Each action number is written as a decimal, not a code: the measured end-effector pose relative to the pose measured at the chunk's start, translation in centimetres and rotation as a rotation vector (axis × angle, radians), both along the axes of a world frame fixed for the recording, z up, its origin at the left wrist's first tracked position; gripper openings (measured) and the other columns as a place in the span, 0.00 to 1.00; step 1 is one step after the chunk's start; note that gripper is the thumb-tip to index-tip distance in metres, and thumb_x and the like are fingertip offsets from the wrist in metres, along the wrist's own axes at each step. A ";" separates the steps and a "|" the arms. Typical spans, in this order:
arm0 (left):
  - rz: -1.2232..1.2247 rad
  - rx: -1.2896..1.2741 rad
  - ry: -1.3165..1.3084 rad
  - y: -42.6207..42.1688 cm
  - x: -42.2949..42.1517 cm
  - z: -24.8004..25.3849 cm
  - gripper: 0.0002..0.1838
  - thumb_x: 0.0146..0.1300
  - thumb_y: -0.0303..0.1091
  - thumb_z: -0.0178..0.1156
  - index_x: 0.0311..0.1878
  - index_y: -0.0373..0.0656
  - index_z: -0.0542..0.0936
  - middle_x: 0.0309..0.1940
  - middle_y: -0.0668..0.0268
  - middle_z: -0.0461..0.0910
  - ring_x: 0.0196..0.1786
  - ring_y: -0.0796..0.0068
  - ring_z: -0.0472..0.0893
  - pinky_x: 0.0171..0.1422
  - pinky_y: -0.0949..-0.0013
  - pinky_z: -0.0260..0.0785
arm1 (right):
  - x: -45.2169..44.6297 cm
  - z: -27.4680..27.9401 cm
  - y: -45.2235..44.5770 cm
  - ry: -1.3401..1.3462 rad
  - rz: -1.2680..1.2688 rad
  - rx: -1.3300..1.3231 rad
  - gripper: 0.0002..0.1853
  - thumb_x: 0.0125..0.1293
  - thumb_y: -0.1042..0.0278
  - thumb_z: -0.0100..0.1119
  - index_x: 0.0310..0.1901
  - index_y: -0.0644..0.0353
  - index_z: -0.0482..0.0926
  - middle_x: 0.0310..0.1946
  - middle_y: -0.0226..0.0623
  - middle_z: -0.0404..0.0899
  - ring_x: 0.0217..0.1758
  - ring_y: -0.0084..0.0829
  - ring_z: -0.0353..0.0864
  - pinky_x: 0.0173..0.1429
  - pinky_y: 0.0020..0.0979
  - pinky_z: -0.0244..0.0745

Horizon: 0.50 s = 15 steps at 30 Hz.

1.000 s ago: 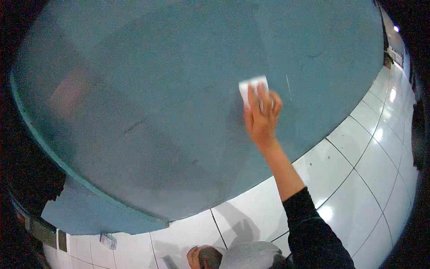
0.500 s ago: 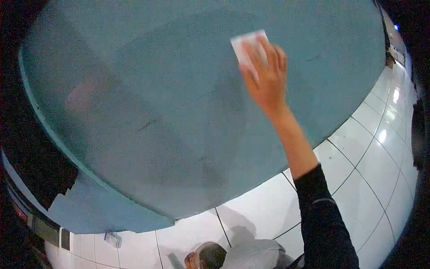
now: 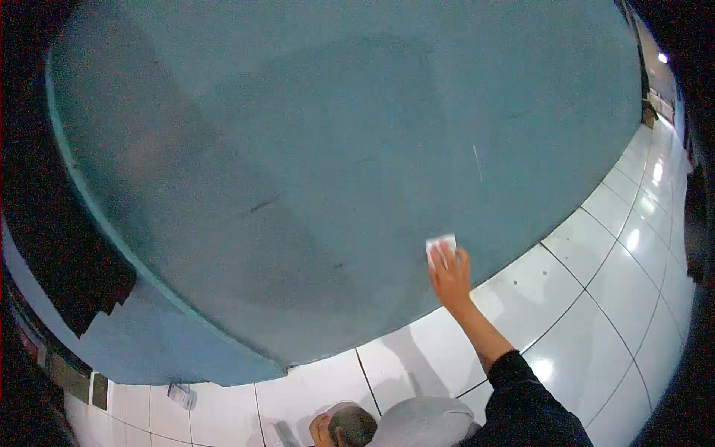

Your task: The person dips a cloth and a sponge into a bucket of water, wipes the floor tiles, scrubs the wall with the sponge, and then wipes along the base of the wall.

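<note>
My right hand (image 3: 449, 277) presses a small white, partly pinkish, flat rectangular pad (image 3: 441, 243) against a large blue-green wall (image 3: 328, 149), low down near where it meets the floor. The fingers lie over the pad; whether it is folded paper or a sponge does not show. Above the hand, a thin pale line (image 3: 477, 162) marks the surface. At the bottom edge, what looks like my left hand (image 3: 320, 430) is curled against a dark round thing (image 3: 353, 426) with a pale rim. It is small and partly cut off.
White glossy floor tiles (image 3: 603, 320) run along the wall's base. A small pale packet (image 3: 181, 396) lies on the floor at lower left. Dark scuffs (image 3: 262, 204) show on the wall. A grey rounded cloth shape (image 3: 424, 423) fills the bottom middle, next to my black sleeve (image 3: 532, 402).
My right hand has come down the wall with the white pad, from upper middle to near the floor line. The pale line shows clearly now. The left-hand area is nearly unchanged.
</note>
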State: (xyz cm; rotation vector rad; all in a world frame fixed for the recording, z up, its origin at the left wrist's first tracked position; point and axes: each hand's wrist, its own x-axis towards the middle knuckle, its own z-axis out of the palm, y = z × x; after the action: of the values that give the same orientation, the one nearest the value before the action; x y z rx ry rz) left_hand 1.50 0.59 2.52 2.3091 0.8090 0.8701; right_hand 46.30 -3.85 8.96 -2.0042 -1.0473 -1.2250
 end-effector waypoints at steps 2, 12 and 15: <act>0.009 0.012 0.001 0.2 -0.5 -0.4 0.23 0.67 0.44 0.47 0.56 0.34 0.69 0.54 0.45 0.66 0.58 0.45 0.64 0.64 0.52 0.55 | -0.6 0.0 -2.0 0.064 0.034 -0.028 0.20 0.61 0.65 0.52 0.56 0.55 0.72 0.62 0.43 0.64 0.58 0.49 0.63 0.62 0.48 0.57; 0.032 0.029 0.001 -0.3 -0.2 0.9 0.24 0.68 0.45 0.45 0.56 0.34 0.69 0.53 0.46 0.66 0.58 0.45 0.64 0.64 0.51 0.55 | 1.8 29.6 4.6 -0.394 0.129 0.471 0.23 0.62 0.59 0.49 0.60 0.48 0.68 0.65 0.36 0.60 0.62 0.47 0.60 0.63 0.47 0.56; 0.053 0.012 0.004 0.3 0.1 -1.6 0.23 0.68 0.44 0.45 0.57 0.34 0.68 0.54 0.45 0.66 0.58 0.45 0.64 0.63 0.52 0.55 | 2.6 28.0 7.4 -0.390 0.009 0.536 0.26 0.61 0.62 0.50 0.63 0.44 0.66 0.66 0.34 0.58 0.61 0.47 0.61 0.60 0.47 0.57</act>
State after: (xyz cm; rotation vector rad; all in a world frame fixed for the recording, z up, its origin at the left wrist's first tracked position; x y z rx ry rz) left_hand 1.58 0.92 0.94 2.3093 0.8724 0.8958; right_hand 48.91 3.56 37.01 -1.3821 -0.7791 -1.7211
